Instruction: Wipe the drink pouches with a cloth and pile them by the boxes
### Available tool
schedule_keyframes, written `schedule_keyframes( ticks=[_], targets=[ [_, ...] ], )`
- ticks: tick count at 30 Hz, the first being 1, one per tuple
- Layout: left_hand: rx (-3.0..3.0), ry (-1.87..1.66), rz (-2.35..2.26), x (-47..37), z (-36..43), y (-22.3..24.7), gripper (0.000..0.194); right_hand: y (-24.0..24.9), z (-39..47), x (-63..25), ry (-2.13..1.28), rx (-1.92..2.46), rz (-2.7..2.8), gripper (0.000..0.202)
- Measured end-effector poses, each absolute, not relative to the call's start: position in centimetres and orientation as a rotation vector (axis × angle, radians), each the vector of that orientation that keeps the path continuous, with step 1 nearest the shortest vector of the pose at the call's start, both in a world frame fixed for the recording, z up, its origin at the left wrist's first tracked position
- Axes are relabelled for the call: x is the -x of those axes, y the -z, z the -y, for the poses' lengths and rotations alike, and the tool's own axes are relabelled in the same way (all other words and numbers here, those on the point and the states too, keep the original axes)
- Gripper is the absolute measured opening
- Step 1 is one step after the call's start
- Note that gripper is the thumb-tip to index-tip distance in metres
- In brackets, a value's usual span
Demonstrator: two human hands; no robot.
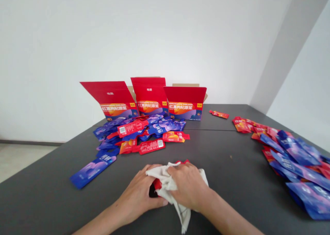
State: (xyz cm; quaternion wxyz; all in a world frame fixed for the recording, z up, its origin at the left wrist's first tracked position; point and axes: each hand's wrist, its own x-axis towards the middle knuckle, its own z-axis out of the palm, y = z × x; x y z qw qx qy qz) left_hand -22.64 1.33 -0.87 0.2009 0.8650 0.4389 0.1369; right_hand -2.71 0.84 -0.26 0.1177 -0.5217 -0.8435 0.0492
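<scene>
Close in front of me, both hands are at one red pouch [157,184], mostly covered by fingers and a cloth. My left hand [136,195] is curled around the pouch's left side, its thumb near the table. The crumpled white cloth [165,175] is gripped in my right hand [190,185] and pressed over the pouch; one corner hangs down toward me. A bit of red shows past the far side of the cloth. Beyond my hands lies a pile of blue pouches [161,126] and red pouches [152,146], with a single blue pouch [92,169] to the left.
Three open red boxes, a left one [118,109], a middle one [152,106] and a right one [184,109], stand behind the pile. Another heap of red and blue pouches [296,166] covers the right side. A lone red pouch [219,114] lies farther back on the dark table [213,145].
</scene>
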Motion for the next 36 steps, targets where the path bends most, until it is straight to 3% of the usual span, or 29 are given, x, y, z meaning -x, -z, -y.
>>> schedule_keyframes(
  ticks=[5,10,14,19,28,32,36],
  targets=[
    [-2.42,-0.363,-1.249,22.7,-1.4,1.1,0.06,0.2,-0.9,2.6,-0.05,1.77,2.318,0.025],
    [-2.412,-0.394,-1.235,22.7,-1.3,1.0,0.061,0.2,-0.9,2.9,-0.148,1.534,2.494,0.024],
    [-2.418,-0.386,-1.236,22.5,-1.0,0.7,0.059,-0.1,-0.9,2.7,-0.047,1.824,2.327,0.025],
    [-2.373,-0.432,-1.217,22.3,-0.9,0.4,0.058,0.1,-0.7,2.9,-0.084,1.592,2.452,0.021],
    [-2.249,-0.572,-1.241,22.9,-0.5,-0.1,0.05,0.7,-2.9,-1.7,0.0,2.072,2.091,0.032],
    [-2.102,-0.743,-1.227,25.2,-2.7,-1.3,0.047,1.0,-3.1,-2.6,-0.024,2.03,2.024,0.036],
    [-1.866,-1.146,-1.4,29.3,-8.7,-2.9,0.046,1.4,-3.1,-2.4,-0.048,2.001,2.041,0.033]
  ],
)
